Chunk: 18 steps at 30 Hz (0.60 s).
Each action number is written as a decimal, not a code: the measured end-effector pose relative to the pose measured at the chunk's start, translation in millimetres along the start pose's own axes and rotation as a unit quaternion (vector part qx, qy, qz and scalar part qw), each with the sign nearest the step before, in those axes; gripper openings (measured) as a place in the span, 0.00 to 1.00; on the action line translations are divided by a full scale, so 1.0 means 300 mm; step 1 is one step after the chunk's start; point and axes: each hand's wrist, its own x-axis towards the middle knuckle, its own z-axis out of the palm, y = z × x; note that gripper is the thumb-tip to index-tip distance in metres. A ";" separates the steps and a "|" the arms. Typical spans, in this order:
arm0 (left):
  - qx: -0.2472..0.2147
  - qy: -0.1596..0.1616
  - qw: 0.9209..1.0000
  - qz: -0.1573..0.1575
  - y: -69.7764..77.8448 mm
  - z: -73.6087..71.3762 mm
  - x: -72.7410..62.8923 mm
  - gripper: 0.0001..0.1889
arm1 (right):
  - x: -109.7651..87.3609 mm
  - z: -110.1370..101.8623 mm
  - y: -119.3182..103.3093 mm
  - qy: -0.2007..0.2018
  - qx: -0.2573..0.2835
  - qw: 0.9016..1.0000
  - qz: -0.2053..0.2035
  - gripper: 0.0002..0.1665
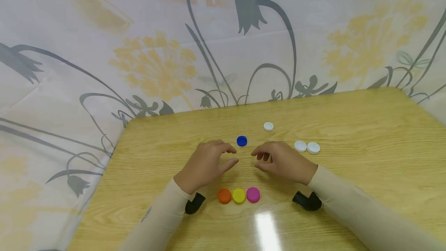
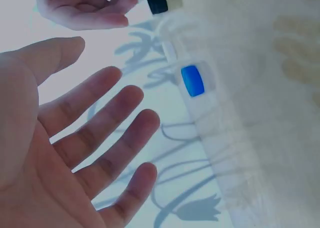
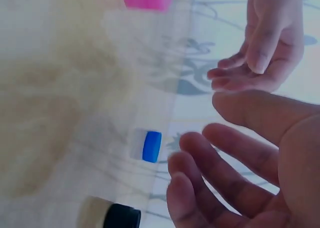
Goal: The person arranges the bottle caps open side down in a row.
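My left hand (image 1: 208,162) hovers over the wooden table with fingers spread and loosely bent, holding nothing. Facing it across a gap is my right hand (image 1: 285,162), its fingers bent the same way, also with nothing in them. Just beyond the two hands lies a blue cap (image 1: 242,141), seen too in the left wrist view and the right wrist view. Nearer the body, an orange cap (image 1: 224,196), a yellow cap (image 1: 239,196) and a magenta cap (image 1: 253,195) form a row side by side. A dark cap-like thing (image 2: 157,2) appears in both wrist views.
To the right of the right hand, two white caps (image 1: 307,147) lie close together. Another white cap (image 1: 268,126) lies farther back. A flower-patterned cloth (image 1: 223,61) hangs behind the table (image 1: 376,158). Black wrist devices (image 1: 195,203) sit under both sleeves.
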 end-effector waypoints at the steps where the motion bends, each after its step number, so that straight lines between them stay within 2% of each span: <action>1: -0.006 0.004 1.000 -0.001 -0.008 -0.002 0.015 0.14 | 0.014 -0.002 0.003 0.008 -0.006 1.000 0.004 0.13; 4: -0.017 0.009 1.000 -0.008 -0.030 -0.001 0.056 0.13 | 0.055 -0.005 0.009 0.026 -0.014 0.999 0.016 0.14; 8: -0.017 0.004 0.999 -0.030 -0.055 0.008 0.089 0.13 | 0.106 -0.003 0.009 0.035 -0.007 0.999 0.031 0.16; 18: -0.043 -0.042 0.995 -0.079 -0.093 0.044 0.139 0.15 | 0.183 0.015 0.039 0.012 0.002 0.997 0.075 0.18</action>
